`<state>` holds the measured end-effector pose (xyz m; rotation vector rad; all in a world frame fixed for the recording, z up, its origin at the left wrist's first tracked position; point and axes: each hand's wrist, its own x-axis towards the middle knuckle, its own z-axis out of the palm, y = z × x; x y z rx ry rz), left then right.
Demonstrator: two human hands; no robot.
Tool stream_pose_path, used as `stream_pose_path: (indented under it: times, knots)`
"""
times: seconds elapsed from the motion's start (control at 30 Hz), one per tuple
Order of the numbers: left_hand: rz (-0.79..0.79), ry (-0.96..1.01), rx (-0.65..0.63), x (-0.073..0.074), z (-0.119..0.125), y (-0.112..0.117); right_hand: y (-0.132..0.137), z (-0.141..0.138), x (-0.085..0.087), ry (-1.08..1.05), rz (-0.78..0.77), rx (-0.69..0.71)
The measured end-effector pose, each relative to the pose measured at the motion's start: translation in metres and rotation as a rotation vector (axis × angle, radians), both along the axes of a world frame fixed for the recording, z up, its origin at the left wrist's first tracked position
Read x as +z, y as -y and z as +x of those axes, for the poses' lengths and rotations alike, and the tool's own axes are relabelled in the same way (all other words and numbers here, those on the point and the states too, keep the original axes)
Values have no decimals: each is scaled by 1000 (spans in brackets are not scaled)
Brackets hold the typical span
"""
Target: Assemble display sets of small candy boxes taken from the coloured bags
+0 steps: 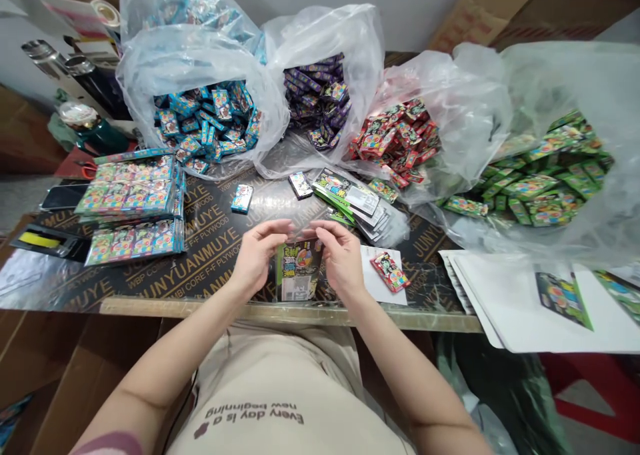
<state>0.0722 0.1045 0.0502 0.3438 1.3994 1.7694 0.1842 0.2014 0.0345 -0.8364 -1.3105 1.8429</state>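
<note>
A printed plastic pouch (299,268), dark with green edges, is held upright near the table's front edge. My left hand (257,255) pinches its clear upper edge on one side. My right hand (343,255) pinches the same edge on the other side, fingertips close to the left ones. What lies inside the pouch I cannot make out. Just beyond the hands are a small blue packet (243,198), a small black-and-white packet (301,184) and a fanned stack of similar pouches (350,198). A red packet (390,272) rests on white paper (370,288) beside my right hand.
Clear bags hold blue packets (220,118), purple packets (320,98), red packets (400,138) and green packets (545,175) along the back. Filled pouches (133,195) are piled at left, near a phone (65,197) and a black-and-yellow tool (45,240). White sheets (510,308) overhang the right edge.
</note>
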Motion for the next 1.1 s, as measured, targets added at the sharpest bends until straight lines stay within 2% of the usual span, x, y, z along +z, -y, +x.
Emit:
stream_pose_path:
  times: [0.13,0.17,0.23,0.33,0.47,0.57,0.63,0.73,0.9,1.0,1.1]
  knots:
    - [119,-798,-87,10,-8,14,-16,15,5,75,266,90]
    - [160,-935,-104,12,-9,16,-19,18,5,89,336,118]
    - [193,-1073,-121,15,-11,17,-23,24,7,94,442,172]
    - [93,-1012,-134,19,-14,16,-23,28,10,103,492,212]
    - [-97,-736,-198,26,-21,12,-20,27,22,193,438,214]
    - [-122,-655,-249,30,-24,11,-20,25,31,204,391,266]
    - [-95,-711,-253,32,-24,11,-21,23,34,198,367,300]
    - [-3,-924,-261,32,-21,14,-23,23,36,205,371,345]
    - [167,-1305,-294,26,-21,24,-26,31,33,217,507,375]
    - [149,-1327,-294,20,-24,27,-24,37,22,215,692,367]
    - [81,-1167,-292,15,-25,24,-18,40,9,188,821,290]
